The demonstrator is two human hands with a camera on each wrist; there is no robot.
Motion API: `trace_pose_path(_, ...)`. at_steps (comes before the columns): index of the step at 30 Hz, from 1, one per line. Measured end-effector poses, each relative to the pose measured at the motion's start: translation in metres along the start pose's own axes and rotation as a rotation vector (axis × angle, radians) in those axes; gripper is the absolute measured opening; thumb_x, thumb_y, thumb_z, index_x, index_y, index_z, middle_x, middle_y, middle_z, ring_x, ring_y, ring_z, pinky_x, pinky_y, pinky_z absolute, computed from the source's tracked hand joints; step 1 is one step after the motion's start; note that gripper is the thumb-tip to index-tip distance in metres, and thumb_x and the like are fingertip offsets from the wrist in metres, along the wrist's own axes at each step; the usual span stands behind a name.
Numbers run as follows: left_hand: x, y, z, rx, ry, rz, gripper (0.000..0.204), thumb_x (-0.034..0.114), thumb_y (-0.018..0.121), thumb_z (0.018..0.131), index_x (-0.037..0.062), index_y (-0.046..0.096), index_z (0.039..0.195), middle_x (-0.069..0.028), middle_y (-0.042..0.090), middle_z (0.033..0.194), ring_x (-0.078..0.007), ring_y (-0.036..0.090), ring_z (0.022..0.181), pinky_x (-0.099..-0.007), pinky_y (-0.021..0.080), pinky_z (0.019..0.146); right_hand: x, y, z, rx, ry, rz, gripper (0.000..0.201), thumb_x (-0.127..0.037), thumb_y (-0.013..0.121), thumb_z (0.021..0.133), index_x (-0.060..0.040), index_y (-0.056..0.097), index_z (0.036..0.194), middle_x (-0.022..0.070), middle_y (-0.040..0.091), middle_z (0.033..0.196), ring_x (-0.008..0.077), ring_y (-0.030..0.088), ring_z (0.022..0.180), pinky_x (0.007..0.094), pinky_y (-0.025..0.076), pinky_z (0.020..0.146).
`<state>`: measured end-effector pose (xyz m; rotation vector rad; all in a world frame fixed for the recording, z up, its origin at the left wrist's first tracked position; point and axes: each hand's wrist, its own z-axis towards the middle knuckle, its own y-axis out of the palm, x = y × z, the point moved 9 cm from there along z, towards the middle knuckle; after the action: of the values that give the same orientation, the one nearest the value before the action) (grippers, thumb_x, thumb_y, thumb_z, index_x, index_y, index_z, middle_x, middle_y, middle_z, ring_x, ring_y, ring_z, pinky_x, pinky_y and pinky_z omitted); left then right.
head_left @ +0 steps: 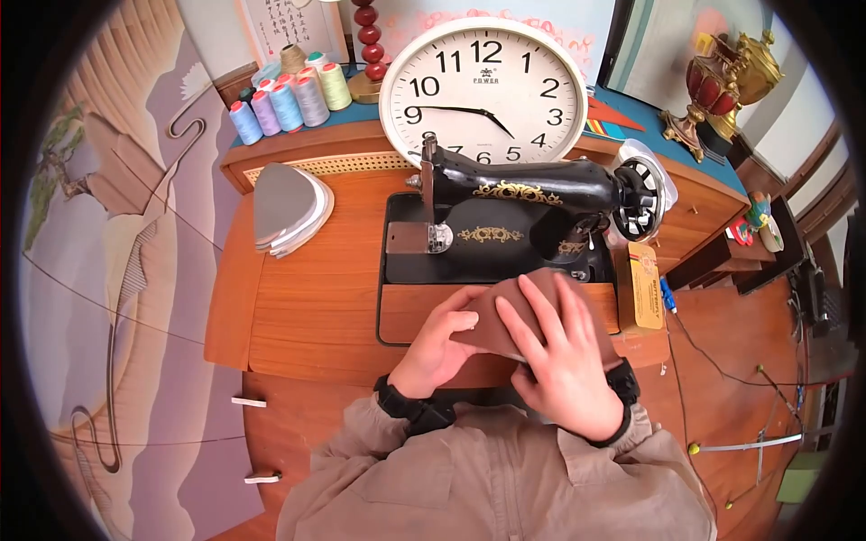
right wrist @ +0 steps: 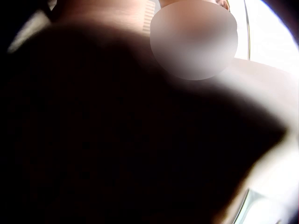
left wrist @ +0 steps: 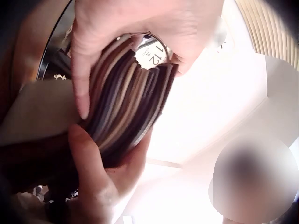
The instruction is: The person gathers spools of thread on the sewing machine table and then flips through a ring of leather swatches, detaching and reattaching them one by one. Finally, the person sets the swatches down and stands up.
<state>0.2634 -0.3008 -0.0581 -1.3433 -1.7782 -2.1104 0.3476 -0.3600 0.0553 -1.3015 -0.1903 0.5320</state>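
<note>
We find the stack of brown-topped pieces (head_left: 492, 335) in both hands, at the front edge of the table (head_left: 307, 311), a little right of that edge's middle. Whether its underside touches the wood we cannot tell. The left wrist view shows many thin layers in brown, tan and blue-grey, bowed in a curve.

The left hand (head_left: 439, 345) grips the stack at its left side: thumb on the upper face, pointing right, forefinger reaching along the far side. The right hand (head_left: 570, 365) holds it from the right, back of the hand uppermost, fingers fanned across the top and pointing away from the body, thumb at the near edge. Both forearms come in from the body, wrists bent toward each other, each with a black band over or beside a beige sleeve. The right wrist view is too dark for us to read the fingers.

Just beyond the hands, we note the black sewing machine (head_left: 532, 183), set in the table with its handwheel to the right. A yellow box (head_left: 643, 287) stands by the table's front right corner; grey-topped pointed pieces (head_left: 287, 206) lie near the rear left. On the blue-topped shelf (head_left: 354, 116) along the rear edge, we record thread spools (head_left: 287, 108) at the left, a wall clock (head_left: 487, 86) at the middle and a red-and-gold ornament (head_left: 711, 86) at the right.
</note>
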Motion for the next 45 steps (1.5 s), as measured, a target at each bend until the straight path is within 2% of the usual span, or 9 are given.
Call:
trace_pose_path(13, 0.020, -0.016, -0.029, 0.018, 0.210, 0.309, 0.037, 0.030, 0.025, 0.106, 0.0015, 0.040, 0.123, -0.0178, 0.051, 0.125, -0.0299, 0.061, 0.109, -0.0477, 0.056, 0.086, 0.021, 0.042, -0.002, 0.118, -0.019, 0.378, 0.070, -0.018, 0.072, 0.079, -0.0062, 0.043, 0.141, 0.0199, 0.037, 0.146, 0.0450, 0.039, 0.130, 0.0500, 0.036, 0.104)
trace_pose_path(22, 0.031, 0.009, -0.023, 0.116, 0.289, 0.662, 0.008, 0.005, 0.050, 0.099, -0.0018, 0.051, 0.103, -0.0118, 0.056, 0.107, -0.0133, 0.063, 0.089, -0.0270, 0.057, 0.072, 0.034, 0.023, -0.018, 0.302, 0.067, 0.443, 0.084, -0.014, 0.080, 0.064, -0.0040, 0.042, 0.138, 0.0187, 0.045, 0.139, 0.0394, 0.050, 0.122, 0.0441, 0.046, 0.097)
trace_pose_path(28, 0.041, 0.051, -0.022, -0.120, 0.364, 0.628, 0.036, 0.001, 0.067, 0.087, 0.0019, 0.052, 0.120, -0.0090, 0.054, 0.122, -0.0136, 0.059, 0.100, -0.0292, 0.052, 0.081, 0.065, 0.025, -0.028, 0.316, 0.183, 0.651, 0.077, -0.008, 0.075, 0.063, -0.0014, 0.045, 0.133, 0.0184, 0.060, 0.118, 0.0344, 0.063, 0.106, 0.0388, 0.051, 0.092)
trace_pose_path(30, 0.041, 0.059, -0.024, -0.193, 0.457, 0.931, 0.059, 0.010, 0.075, 0.081, 0.0026, 0.045, 0.131, -0.0124, 0.050, 0.134, -0.0194, 0.050, 0.116, -0.0324, 0.044, 0.091, 0.073, 0.021, -0.028, 0.277, 0.200, 0.876, 0.071, -0.008, 0.074, 0.065, -0.0007, 0.048, 0.130, 0.0171, 0.064, 0.115, 0.0288, 0.065, 0.105, 0.0361, 0.050, 0.092)
trace_pose_path(36, 0.050, 0.079, -0.020, -0.129, 0.603, 1.252, 0.076, 0.016, 0.079, 0.077, 0.0014, 0.039, 0.140, -0.0132, 0.048, 0.137, -0.0236, 0.047, 0.125, -0.0350, 0.035, 0.105, 0.071, 0.027, -0.029, 0.112, 0.234, 1.417, 0.061, -0.005, 0.074, 0.067, 0.0041, 0.051, 0.123, 0.0068, 0.062, 0.104, 0.0118, 0.055, 0.103, 0.0271, 0.043, 0.093)
trace_pose_path(38, 0.038, 0.077, -0.018, -0.153, 0.406, 0.862, 0.075, 0.017, 0.078, 0.078, 0.0004, 0.039, 0.140, -0.0158, 0.045, 0.142, -0.0253, 0.043, 0.131, -0.0367, 0.032, 0.109, 0.065, 0.028, -0.028, 0.083, 0.156, 1.312, 0.063, -0.006, 0.075, 0.068, 0.0036, 0.050, 0.125, 0.0091, 0.061, 0.109, 0.0123, 0.056, 0.104, 0.0276, 0.044, 0.091)
trace_pose_path(40, 0.043, 0.078, -0.019, -0.128, 0.343, 0.922, 0.072, 0.019, 0.077, 0.077, -0.0005, 0.043, 0.138, -0.0182, 0.042, 0.145, -0.0281, 0.042, 0.134, -0.0391, 0.031, 0.110, 0.062, 0.006, -0.030, 0.162, 0.120, 1.093, 0.067, -0.008, 0.074, 0.067, 0.0043, 0.049, 0.128, 0.0161, 0.061, 0.117, 0.0220, 0.062, 0.107, 0.0317, 0.048, 0.090)
trace_pose_path(43, 0.066, 0.103, -0.034, -0.175, 0.735, 1.184, 0.056, 0.010, 0.074, 0.075, 0.0012, 0.056, 0.127, -0.0171, 0.044, 0.142, -0.0323, 0.042, 0.130, -0.0445, 0.033, 0.108, 0.050, -0.038, -0.031, 0.436, 0.011, 0.618, 0.074, -0.006, 0.075, 0.061, 0.0043, 0.049, 0.130, 0.0213, 0.058, 0.124, 0.0336, 0.062, 0.110, 0.0379, 0.051, 0.090)
trace_pose_path(45, 0.074, 0.104, -0.044, -0.161, 0.757, 1.150, 0.056, 0.011, 0.075, 0.074, 0.0019, 0.056, 0.126, -0.0171, 0.046, 0.139, -0.0314, 0.044, 0.125, -0.0441, 0.033, 0.106, 0.043, -0.045, -0.030, 0.488, -0.033, 0.433, 0.078, -0.007, 0.076, 0.059, 0.0040, 0.049, 0.130, 0.0215, 0.058, 0.126, 0.0361, 0.061, 0.111, 0.0396, 0.051, 0.091)
